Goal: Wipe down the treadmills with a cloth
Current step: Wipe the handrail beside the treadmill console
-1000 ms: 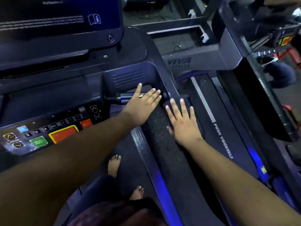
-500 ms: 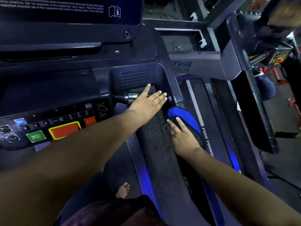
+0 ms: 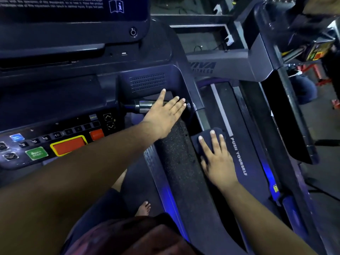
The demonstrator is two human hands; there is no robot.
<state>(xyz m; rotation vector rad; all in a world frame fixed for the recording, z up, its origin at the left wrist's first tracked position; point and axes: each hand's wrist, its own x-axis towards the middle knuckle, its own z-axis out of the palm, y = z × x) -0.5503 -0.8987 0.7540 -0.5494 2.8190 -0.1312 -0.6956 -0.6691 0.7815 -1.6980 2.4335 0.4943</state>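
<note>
Dark, folded cloth [image 3: 211, 138]: lies on the black side rail [image 3: 237, 159] of the neighbouring treadmill, just left of the white lettering "PUSH YOURSELF" [image 3: 238, 156]. Only its far end shows; the remainder is covered.

Right hand [image 3: 218, 160]: laid flat, palm down, on the cloth, fingers extended and slightly spread. Nothing is pinched or gripped; the cloth is pressed under the palm and fingers.

Left hand [image 3: 163, 115]: open and flat, fingers together, thumb out to the side. It rests at the far end of the black speckled foam handrail [image 3: 176, 159], with the fingertips over the chrome-and-black cross grip [image 3: 141, 107] where it meets the console frame. It holds nothing.

Treadmill console [image 3: 55, 107], dark plastic: perforated speaker grille [image 3: 148, 82] just beyond the left hand. Button panel at lower left, with a large orange button outlined in yellow [image 3: 68, 145], a smaller orange button [image 3: 96, 134], a green button [image 3: 36, 153], numbered keys and two arrow keys [image 3: 108, 121].

Dark display screen [image 3: 73, 8], top left: white text, too small to read, and an open-book information symbol.

Blue light strips [image 3: 170, 197]: run along the edges of both treadmill decks.

Bare foot [image 3: 143, 208]: stands on the near treadmill's belt, between the forearms.
</note>
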